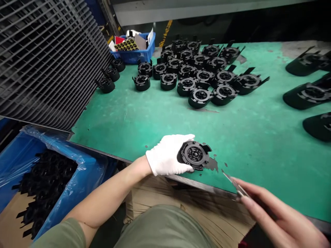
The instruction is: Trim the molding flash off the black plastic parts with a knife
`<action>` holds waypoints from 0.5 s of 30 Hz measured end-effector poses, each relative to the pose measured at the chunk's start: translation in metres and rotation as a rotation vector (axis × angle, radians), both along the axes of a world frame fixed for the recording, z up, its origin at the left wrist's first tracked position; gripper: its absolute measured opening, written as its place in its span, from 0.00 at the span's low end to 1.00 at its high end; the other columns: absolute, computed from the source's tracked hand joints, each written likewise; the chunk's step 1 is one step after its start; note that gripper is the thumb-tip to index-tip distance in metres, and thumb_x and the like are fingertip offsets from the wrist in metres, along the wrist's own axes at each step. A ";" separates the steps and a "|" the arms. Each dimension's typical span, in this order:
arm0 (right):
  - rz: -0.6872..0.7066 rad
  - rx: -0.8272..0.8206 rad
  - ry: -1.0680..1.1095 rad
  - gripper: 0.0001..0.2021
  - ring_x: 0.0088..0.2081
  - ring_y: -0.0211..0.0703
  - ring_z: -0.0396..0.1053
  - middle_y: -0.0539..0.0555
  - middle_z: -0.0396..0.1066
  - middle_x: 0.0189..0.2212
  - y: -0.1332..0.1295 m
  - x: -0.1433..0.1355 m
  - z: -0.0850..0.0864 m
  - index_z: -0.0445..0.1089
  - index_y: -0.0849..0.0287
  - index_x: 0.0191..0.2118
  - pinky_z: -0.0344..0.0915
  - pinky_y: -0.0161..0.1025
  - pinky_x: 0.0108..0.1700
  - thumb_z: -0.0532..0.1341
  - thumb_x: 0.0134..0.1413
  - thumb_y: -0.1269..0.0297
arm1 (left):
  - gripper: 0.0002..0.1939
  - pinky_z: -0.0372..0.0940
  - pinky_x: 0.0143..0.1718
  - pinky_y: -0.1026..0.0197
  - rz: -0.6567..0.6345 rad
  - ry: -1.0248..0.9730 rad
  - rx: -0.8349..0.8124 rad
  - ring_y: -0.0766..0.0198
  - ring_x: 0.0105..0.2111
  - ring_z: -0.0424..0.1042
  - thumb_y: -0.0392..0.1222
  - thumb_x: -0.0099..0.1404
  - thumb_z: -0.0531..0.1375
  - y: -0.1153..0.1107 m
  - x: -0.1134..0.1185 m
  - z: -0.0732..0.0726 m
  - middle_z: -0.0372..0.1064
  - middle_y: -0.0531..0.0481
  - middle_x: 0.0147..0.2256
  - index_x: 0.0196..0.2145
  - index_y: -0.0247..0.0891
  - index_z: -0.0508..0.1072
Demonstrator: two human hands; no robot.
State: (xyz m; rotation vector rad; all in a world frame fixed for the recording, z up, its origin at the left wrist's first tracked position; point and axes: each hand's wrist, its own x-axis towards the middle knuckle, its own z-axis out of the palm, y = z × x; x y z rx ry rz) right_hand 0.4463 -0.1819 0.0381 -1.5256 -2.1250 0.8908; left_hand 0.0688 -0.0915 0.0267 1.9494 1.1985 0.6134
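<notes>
My left hand (167, 155), in a white glove, grips a round black plastic part (196, 155) from its left side. That part rests near the front edge of the green tabletop (134, 120), its ringed face turned up and tabs sticking out at the rim. Bare of any glove, my right hand (269, 210) pinches a slim metal blade-like tool (236, 184) between thumb and fingers. The tool's pointed tip is directed up and left, apart from the black part. Blur hides the tool's exact kind.
Several similar black parts (200, 97) stand grouped at the back, with others (314, 94) at the right. A black grid rack (46, 58) rises at the left. Below it, a plastic-lined blue bin (85, 162) holds more parts. A blue basket (133, 57) with labels sits behind.
</notes>
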 end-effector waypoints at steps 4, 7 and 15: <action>0.224 0.274 -0.069 0.16 0.43 0.47 0.88 0.51 0.87 0.51 0.053 -0.033 0.013 0.78 0.45 0.67 0.82 0.37 0.41 0.62 0.84 0.53 | 0.68 0.73 0.75 0.28 -0.139 -0.004 0.004 0.24 0.74 0.76 0.71 0.53 0.85 0.014 -0.003 0.001 0.74 0.25 0.74 0.80 0.37 0.68; 0.299 0.440 -0.189 0.14 0.37 0.45 0.84 0.53 0.83 0.44 0.070 -0.053 0.017 0.76 0.53 0.65 0.77 0.39 0.38 0.59 0.87 0.56 | 0.60 0.78 0.68 0.35 -0.194 -0.003 0.026 0.28 0.65 0.84 0.72 0.52 0.85 0.021 0.001 0.002 0.83 0.32 0.66 0.73 0.39 0.76; 0.345 0.550 -0.347 0.18 0.31 0.42 0.78 0.52 0.79 0.41 0.076 -0.062 0.021 0.73 0.58 0.68 0.69 0.40 0.30 0.55 0.89 0.55 | 0.44 0.80 0.59 0.46 -0.164 -0.031 0.102 0.37 0.54 0.89 0.75 0.57 0.83 0.019 0.005 -0.006 0.89 0.40 0.54 0.59 0.42 0.83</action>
